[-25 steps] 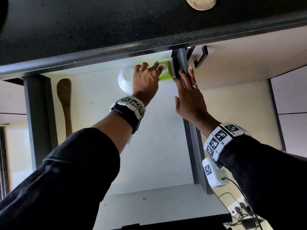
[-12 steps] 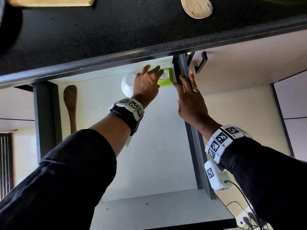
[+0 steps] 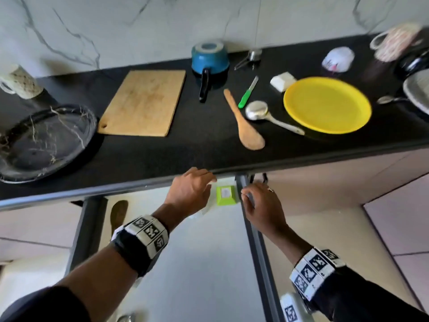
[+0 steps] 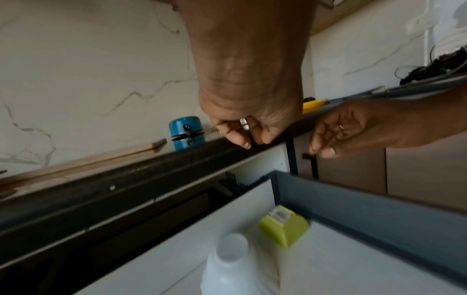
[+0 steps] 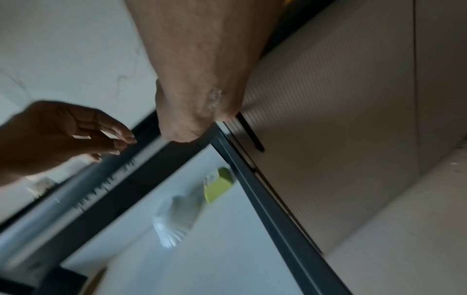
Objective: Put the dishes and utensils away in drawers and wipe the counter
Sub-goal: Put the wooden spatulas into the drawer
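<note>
the left hand [image 3: 189, 190] hovers empty, fingers loosely curled, at the black worktop [image 3: 204, 145] edge above the open white drawer [image 3: 216, 263]. the right hand [image 3: 262, 206] rests on the drawer's dark side rail, fingers relaxed. a small green square plastic container [image 3: 225, 195] and a white plastic cup [image 4: 231, 259] sit inside the drawer's far right corner.

The head view looks steeply down over the black surface [image 3: 162, 159] and open drawer [image 3: 255, 240]. Both wrist views sit close below, facing up along the hands; all share the green container [image 3: 226, 195].
</note>
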`<state>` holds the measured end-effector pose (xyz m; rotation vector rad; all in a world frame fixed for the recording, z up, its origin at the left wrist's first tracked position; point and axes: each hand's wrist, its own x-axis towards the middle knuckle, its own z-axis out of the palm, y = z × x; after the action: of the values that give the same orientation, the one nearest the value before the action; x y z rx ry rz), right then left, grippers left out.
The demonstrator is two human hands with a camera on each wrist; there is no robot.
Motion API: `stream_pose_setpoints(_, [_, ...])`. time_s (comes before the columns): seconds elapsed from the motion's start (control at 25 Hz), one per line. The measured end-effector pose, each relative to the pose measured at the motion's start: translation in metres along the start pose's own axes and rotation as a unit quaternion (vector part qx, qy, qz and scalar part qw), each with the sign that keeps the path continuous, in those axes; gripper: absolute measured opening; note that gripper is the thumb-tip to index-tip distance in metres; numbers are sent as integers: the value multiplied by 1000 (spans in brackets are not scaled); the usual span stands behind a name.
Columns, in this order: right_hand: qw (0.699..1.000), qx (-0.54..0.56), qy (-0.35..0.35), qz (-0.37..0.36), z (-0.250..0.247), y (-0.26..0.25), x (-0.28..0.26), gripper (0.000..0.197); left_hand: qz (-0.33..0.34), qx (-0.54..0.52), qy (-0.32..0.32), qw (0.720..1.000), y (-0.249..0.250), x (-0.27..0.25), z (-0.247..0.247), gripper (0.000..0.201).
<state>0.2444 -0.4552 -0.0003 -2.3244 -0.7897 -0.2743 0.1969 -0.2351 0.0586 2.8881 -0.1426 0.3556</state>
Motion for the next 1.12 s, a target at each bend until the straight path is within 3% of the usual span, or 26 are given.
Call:
stream_pose_setpoints(0.12, [997,18,75,5,-29,-6,48,6,-99,14,-62,993,1,30,-16,47])
stream_pose_setpoints(0.24, [993,14,70,93,-32,10,86,17,-205,12,-158,966,-5,41,-8,65])
stream_pose_setpoints(0.4, [968,-8,-1,251,-27,15,123,50,-218,-14,-203,954,-9,46,-6,65])
stream_pose_setpoints(0.52, [949,-40,-40,311,-27,11,144,66,-237,4,-236,942,-9,57,-12,66])
stream_pose_setpoints(0.72, [939,-80,-95,321,-30,17,159,70,-249,24,-261,933,-3,65,-17,68])
stream_pose_setpoints(0.88, [933,-27,-136,331,-35,32,173,74,-284,-3,-210,935,1,72,-25,75])
stream_pose_setpoints(1.0, [933,8,-152,325,-41,39,173,71,-281,4,-180,943,8,79,-30,107])
stream_pose_setpoints(1.12, [955,34,-186,227,-48,42,161,65,-209,98,-183,956,10,96,-29,146])
